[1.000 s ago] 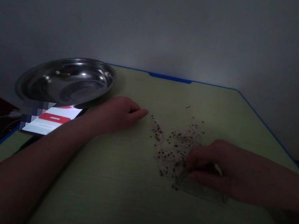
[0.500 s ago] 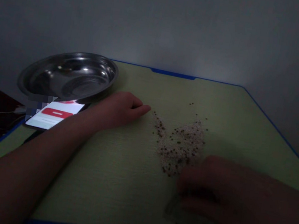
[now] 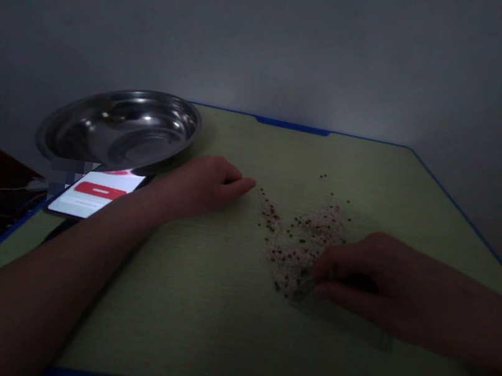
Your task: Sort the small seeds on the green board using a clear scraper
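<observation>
I see the right hand [image 3: 368,271] pinching clear plastic [image 3: 304,288] at the grain's [image 3: 290,257] near-right edge on the bench [image 3: 183,322]; left hand [image 3: 208,187], fingers curled together, lies beyond the pile's left side.

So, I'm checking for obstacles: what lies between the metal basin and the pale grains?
In the head view, the left hand and some tabletop lie between the metal basin and the pale grains.

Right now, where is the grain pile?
In the head view, the grain pile lies right of centre on the table, with the left hand by its far left end and the right hand at its near right edge.
</observation>
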Action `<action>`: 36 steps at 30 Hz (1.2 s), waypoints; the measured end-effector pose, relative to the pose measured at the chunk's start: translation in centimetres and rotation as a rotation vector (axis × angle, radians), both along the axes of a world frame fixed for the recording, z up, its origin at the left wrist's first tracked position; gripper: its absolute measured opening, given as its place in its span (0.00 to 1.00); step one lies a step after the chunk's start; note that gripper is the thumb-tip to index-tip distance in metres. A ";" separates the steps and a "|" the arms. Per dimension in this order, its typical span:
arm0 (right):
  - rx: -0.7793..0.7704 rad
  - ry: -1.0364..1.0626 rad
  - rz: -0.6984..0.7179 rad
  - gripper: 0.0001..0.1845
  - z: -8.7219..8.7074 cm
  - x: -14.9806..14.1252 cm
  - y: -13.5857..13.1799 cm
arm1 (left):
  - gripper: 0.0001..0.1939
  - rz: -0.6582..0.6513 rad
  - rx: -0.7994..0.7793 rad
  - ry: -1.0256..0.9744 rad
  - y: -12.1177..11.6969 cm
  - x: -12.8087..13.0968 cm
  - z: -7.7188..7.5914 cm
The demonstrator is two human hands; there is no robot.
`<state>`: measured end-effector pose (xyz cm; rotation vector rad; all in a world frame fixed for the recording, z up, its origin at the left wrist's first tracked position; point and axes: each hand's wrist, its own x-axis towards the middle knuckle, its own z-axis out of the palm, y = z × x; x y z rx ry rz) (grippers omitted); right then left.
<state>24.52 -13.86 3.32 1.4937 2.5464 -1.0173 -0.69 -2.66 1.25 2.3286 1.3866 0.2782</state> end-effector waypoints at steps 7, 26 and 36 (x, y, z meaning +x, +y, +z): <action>0.052 -0.001 -0.015 0.13 -0.3 -0.2 0.3 | 0.25 0.004 -0.005 0.008 -0.1 0.1 0.1; -0.066 0.193 0.117 0.09 -0.5 -2.7 -4.0 | 0.25 0.003 -0.007 -0.003 -0.1 0.0 0.2; 0.169 0.212 0.079 0.11 -0.3 -2.7 -2.2 | 0.25 0.000 -0.007 -0.024 -0.3 0.0 0.0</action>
